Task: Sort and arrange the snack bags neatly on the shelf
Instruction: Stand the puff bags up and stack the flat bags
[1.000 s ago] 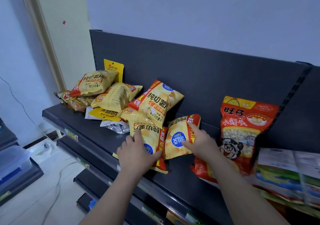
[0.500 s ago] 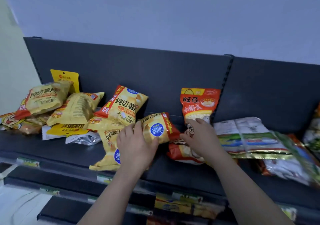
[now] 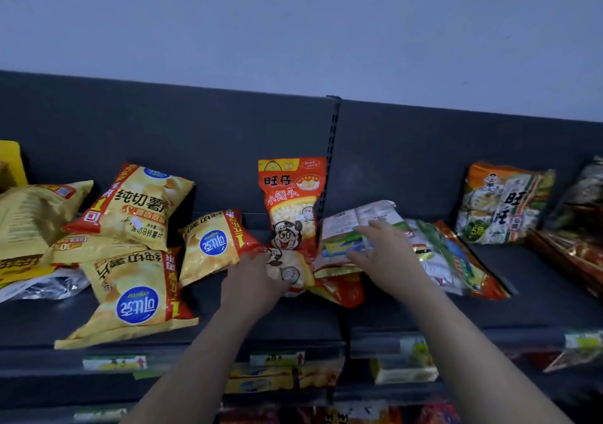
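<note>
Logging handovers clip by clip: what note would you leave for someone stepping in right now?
The left hand grips the flat red bag by its end. The right hand rests open on the white-green bag. The upright red bag leans on the back panel. The yellow chip bags lie jumbled at left; the green cracker bag leans at right. Nothing looks sorted yet: group by kind, stand them up.

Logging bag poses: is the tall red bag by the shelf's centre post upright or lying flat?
Upright. The red bag stands against the back panel, top edge up, its print reading right way up.
</note>
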`<state>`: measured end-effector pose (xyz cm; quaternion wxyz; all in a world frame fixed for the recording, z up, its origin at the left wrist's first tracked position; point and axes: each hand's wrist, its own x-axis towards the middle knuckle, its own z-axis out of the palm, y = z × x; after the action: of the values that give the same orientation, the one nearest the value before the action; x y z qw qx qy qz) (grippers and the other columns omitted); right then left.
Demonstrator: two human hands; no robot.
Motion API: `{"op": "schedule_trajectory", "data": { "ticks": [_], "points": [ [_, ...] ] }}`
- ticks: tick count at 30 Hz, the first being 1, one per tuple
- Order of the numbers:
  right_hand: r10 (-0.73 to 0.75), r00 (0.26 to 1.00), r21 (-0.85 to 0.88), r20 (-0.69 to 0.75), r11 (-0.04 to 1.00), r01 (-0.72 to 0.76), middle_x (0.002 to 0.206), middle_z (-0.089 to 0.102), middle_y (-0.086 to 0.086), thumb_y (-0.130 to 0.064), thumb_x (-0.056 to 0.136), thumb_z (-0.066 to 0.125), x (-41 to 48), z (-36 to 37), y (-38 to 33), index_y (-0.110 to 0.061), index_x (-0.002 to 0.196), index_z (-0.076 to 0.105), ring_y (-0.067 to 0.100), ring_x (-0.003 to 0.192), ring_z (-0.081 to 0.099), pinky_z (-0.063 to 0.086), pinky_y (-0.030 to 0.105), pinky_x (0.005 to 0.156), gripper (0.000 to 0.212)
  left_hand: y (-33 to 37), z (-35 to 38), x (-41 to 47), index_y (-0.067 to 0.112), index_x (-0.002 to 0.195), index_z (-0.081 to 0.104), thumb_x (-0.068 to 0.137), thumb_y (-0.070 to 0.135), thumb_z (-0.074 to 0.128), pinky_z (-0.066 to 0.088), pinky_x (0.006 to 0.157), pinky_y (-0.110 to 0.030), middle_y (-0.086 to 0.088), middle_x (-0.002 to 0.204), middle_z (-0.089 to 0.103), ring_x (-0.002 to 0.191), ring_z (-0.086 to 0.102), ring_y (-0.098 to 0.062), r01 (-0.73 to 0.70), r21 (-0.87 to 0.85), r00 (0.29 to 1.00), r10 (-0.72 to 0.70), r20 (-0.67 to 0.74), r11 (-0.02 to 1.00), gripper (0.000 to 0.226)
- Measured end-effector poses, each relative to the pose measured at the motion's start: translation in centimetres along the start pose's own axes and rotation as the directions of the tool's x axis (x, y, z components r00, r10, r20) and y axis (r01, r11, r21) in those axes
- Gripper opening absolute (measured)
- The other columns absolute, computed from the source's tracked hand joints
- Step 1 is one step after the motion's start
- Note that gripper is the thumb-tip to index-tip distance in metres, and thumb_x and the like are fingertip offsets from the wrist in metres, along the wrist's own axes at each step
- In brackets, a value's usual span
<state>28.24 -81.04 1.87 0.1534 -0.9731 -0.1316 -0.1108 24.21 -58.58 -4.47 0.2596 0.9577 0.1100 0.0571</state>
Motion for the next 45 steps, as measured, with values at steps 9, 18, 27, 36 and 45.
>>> {"op": "schedule_trajectory", "data": {
  "ticks": [9,18,27,36,45],
  "points": [
    [-0.162,0.962,-0.194,0.22,0.959,0.206,0.137,0.051,-0.005,-0.044,0.09,0.057,2.6,4.8,1.9,-0.037,0.126,0.058,0.02,0.133,0.038,0.023,0.046,0.108,0.037,-1.2,2.9,1.3,0.042,0.148,0.029,0.089,0.042,0.062,0.043,0.1,-0.04,0.01,0.154,0.03,0.132,0.036,-0.028,-0.016,0.225,1.0,0.012,0.018,0.974,0.067],
    [-0.173,0.961,-0.16,0.216,0.965,0.21,0.121,0.061,-0.007,-0.018,0.09,0.053,3.2,4.6,5.4,-0.03,0.107,0.07,0.016,0.116,0.053,0.019,0.045,0.11,0.027,-2.6,1.4,0.7,0.039,0.135,0.047,0.091,0.022,0.055,0.043,0.095,-0.034,0.014,0.139,0.05,0.124,0.048,-0.02,0.052,0.392,0.992,-0.002,-0.126,0.919,0.048],
    [-0.265,0.935,-0.014,0.234,0.961,0.276,0.112,0.067,-0.004,-0.026,0.095,0.051,3.4,3.6,4.1,-0.027,0.111,0.067,0.016,0.111,0.058,0.01,0.042,0.12,0.023,1.0,1.4,-1.2,0.02,0.134,0.049,0.094,0.047,0.044,0.042,0.093,-0.037,-0.006,0.136,0.052,0.121,0.047,-0.028,0.283,0.381,0.943,-0.183,-0.276,0.88,0.048],
    [-0.38,0.793,0.159,0.476,0.924,0.347,0.137,0.055,0.002,-0.033,0.097,0.051,3.3,7.5,-1.7,-0.018,0.137,0.051,0.023,0.129,0.046,0.024,0.041,0.116,0.043,-0.3,1.6,-1.5,0.029,0.151,0.027,0.083,0.056,0.066,0.035,0.111,-0.045,-0.004,0.16,0.015,0.139,0.03,-0.032,0.267,0.203,0.956,-0.285,0.068,0.942,0.083],
    [-0.376,0.818,0.292,0.435,0.919,0.267,0.121,0.062,0.007,-0.029,0.094,0.059,2.7,10.3,-5.3,-0.012,0.125,0.061,0.025,0.111,0.058,0.051,0.04,0.09,0.036,-3.6,-0.4,0.8,0.029,0.145,0.039,0.084,0.028,0.066,0.044,0.103,-0.043,-0.002,0.157,0.026,0.132,0.044,-0.028,0.21,0.255,0.973,-0.228,0.043,0.944,0.066]
  ]
}}
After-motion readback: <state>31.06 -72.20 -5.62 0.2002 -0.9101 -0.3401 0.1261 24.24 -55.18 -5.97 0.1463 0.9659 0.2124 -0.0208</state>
